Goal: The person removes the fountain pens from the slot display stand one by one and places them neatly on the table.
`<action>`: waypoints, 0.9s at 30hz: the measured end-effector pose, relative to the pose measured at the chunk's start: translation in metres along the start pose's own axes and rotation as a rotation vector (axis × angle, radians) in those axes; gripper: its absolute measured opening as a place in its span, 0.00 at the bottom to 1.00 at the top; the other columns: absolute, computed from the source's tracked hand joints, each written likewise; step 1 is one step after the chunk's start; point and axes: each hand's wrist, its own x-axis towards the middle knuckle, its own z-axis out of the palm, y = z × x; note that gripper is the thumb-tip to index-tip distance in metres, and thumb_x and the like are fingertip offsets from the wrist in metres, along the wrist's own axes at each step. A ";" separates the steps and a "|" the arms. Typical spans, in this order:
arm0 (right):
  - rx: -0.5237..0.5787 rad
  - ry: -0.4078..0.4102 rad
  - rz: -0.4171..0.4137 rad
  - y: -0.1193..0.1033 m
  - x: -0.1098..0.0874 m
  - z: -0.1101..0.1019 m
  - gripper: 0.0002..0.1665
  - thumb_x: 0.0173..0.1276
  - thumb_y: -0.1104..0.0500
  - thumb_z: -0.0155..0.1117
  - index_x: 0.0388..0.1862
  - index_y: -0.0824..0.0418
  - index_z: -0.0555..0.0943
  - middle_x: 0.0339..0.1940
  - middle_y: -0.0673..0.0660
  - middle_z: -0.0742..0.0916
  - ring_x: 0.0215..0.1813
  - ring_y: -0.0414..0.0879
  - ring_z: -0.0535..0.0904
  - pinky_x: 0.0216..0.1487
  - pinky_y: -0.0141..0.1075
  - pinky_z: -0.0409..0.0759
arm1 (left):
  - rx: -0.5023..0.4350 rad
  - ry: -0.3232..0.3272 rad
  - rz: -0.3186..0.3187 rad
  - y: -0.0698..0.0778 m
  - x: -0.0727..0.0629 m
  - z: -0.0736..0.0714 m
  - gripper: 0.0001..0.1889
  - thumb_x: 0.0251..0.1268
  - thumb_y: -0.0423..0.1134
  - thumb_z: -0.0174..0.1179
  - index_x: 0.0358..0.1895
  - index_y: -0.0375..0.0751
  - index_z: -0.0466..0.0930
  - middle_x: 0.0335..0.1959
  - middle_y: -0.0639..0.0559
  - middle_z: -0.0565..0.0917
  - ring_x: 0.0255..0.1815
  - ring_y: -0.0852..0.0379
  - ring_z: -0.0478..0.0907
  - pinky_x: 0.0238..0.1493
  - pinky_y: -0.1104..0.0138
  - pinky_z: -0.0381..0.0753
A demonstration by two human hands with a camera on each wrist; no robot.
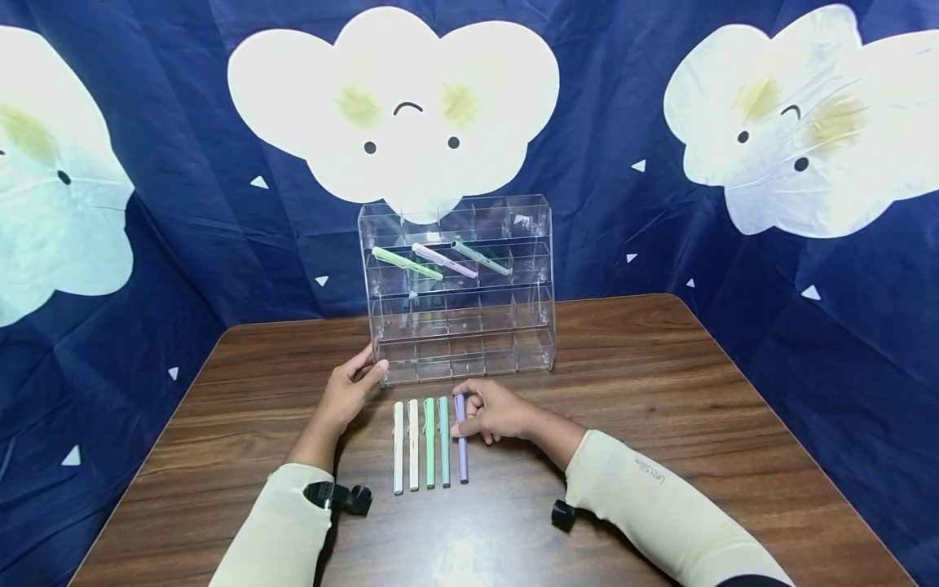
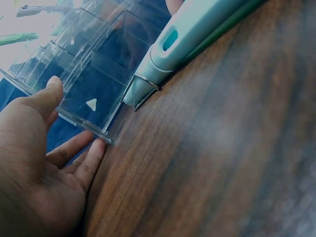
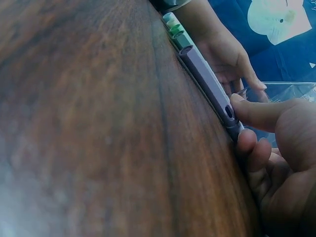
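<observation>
A clear acrylic display rack stands at the back of the table. My left hand holds its lower left side edge, with the thumb in front; in the left wrist view the fingertips touch near the bottom corner. My right hand pinches a purple pen lying on the wood, with the thumb on its side in the right wrist view. Left of it, in a row, lie a teal pen, a green pen, a cream pen and a white pen.
On an upper tier of the rack rest a light green pen, a pale lilac pen and a dark green pen, all slanted. A brown wooden table lies underneath. Behind hangs a blue curtain with clouds.
</observation>
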 end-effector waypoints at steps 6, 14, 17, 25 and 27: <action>-0.015 -0.005 0.001 0.000 0.000 0.001 0.46 0.67 0.64 0.81 0.78 0.71 0.68 0.24 0.50 0.83 0.16 0.41 0.74 0.16 0.30 0.71 | 0.001 0.003 -0.004 0.000 0.000 0.001 0.34 0.84 0.47 0.63 0.86 0.50 0.64 0.76 0.32 0.79 0.74 0.43 0.78 0.54 0.84 0.76; -0.006 -0.001 -0.005 -0.001 0.001 0.002 0.45 0.67 0.65 0.81 0.78 0.71 0.69 0.24 0.50 0.82 0.16 0.41 0.74 0.16 0.30 0.72 | -0.009 -0.001 -0.010 0.001 -0.001 0.000 0.34 0.84 0.47 0.63 0.86 0.50 0.64 0.77 0.33 0.78 0.75 0.42 0.77 0.54 0.84 0.77; 0.002 0.002 -0.003 -0.001 0.001 0.003 0.44 0.67 0.65 0.81 0.77 0.71 0.69 0.24 0.50 0.82 0.16 0.40 0.74 0.17 0.30 0.72 | -0.016 -0.002 -0.011 0.001 -0.001 0.000 0.34 0.84 0.47 0.63 0.86 0.50 0.64 0.77 0.33 0.78 0.76 0.41 0.77 0.54 0.84 0.76; 0.010 0.005 -0.001 -0.002 0.000 0.002 0.43 0.68 0.65 0.80 0.78 0.71 0.69 0.24 0.50 0.82 0.16 0.40 0.74 0.17 0.30 0.73 | -0.017 0.003 -0.002 0.000 0.000 0.000 0.34 0.84 0.47 0.64 0.86 0.50 0.64 0.77 0.33 0.78 0.71 0.51 0.80 0.54 0.84 0.78; 0.016 0.006 -0.001 -0.003 0.001 0.002 0.44 0.69 0.66 0.80 0.79 0.71 0.69 0.24 0.50 0.82 0.16 0.40 0.74 0.17 0.30 0.74 | -0.020 0.009 0.005 -0.001 0.001 0.000 0.34 0.84 0.47 0.64 0.86 0.50 0.65 0.76 0.33 0.79 0.65 0.60 0.82 0.54 0.83 0.78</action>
